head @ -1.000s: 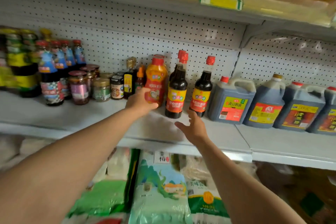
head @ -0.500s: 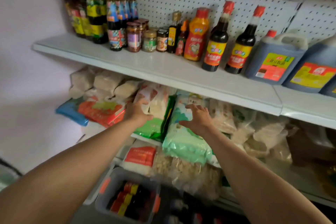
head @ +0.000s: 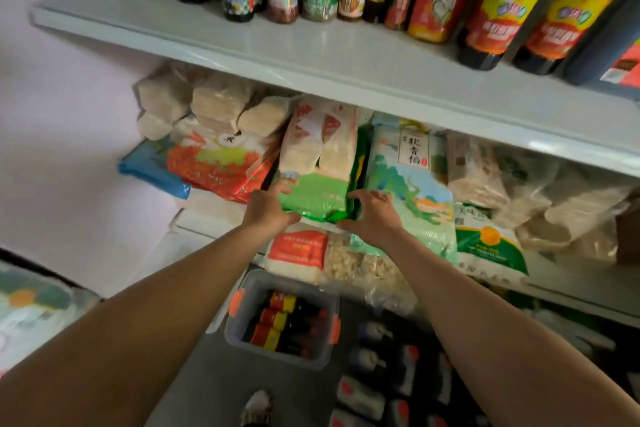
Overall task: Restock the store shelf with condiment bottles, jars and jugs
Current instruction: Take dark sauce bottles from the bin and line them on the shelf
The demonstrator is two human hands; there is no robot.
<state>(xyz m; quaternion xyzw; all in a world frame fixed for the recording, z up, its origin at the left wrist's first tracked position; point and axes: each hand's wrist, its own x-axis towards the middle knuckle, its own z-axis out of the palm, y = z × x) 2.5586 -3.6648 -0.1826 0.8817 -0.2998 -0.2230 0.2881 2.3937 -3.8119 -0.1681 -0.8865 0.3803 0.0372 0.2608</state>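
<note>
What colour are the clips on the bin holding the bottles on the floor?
Orange, on the grey plastic bin; clips show in the head view.
</note>
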